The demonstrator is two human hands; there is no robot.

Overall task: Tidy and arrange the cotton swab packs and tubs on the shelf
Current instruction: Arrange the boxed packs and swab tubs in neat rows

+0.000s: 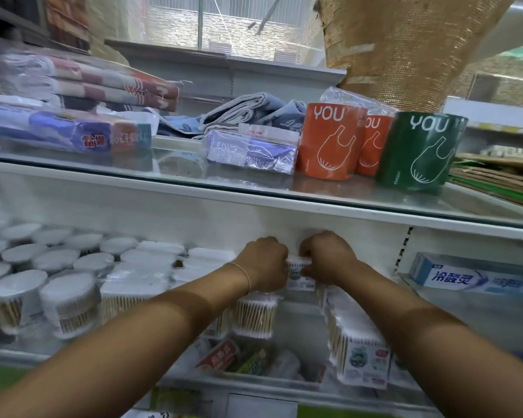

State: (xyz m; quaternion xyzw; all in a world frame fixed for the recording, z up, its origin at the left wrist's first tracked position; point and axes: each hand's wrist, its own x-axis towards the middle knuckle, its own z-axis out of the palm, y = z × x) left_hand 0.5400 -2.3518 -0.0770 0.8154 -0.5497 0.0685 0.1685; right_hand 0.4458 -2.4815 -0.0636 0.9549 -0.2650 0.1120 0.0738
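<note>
Cotton swab pack (299, 271) is held at the back of the shelf (465, 309), close to the rear panel. It is stood upright, with the sticks vertical and the white tips uppermost. The left hand (264, 263) and right hand (326, 257) are each curled round one side of it. Tubs (70, 300) are ranked to the left, lids up.

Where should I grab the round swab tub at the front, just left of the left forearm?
Probably by the lid rim, coming from the front and above: the round tub stands upright at the shelf front, lid and front wall exposed, while a neighbouring tub and a pack crowd its sides.
</note>
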